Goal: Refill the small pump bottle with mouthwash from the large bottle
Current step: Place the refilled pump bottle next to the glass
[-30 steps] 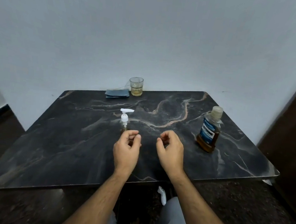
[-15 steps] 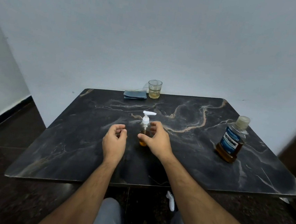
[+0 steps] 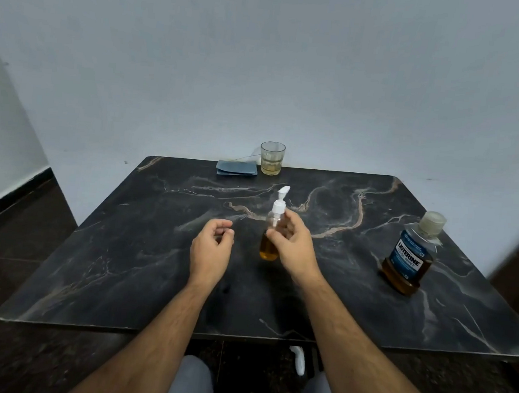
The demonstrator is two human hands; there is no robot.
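Near the middle of the dark marbled table [image 3: 137, 267], the small clear plastic pump bottle [image 3: 272, 233], part-filled with amber liquid, is held by the right hand [image 3: 291, 247], fingers curled round its body. It is judged light and smooth; hold is best taken at the body while the white pump collar is unscrewed. The left hand [image 3: 212, 248] is loosely curled and holds nothing. The large blue-labelled mouthwash bottle [image 3: 409, 256], judged heavier, stands capped near the right edge.

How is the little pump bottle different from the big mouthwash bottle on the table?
The small pump bottle is slim, unlabelled, and topped by a white pump; the large bottle is broad, with a blue label and a plain cap. The right hand grips the small pump bottle; the large bottle stands alone near the table's right edge. Both are clear and hold amber liquid.
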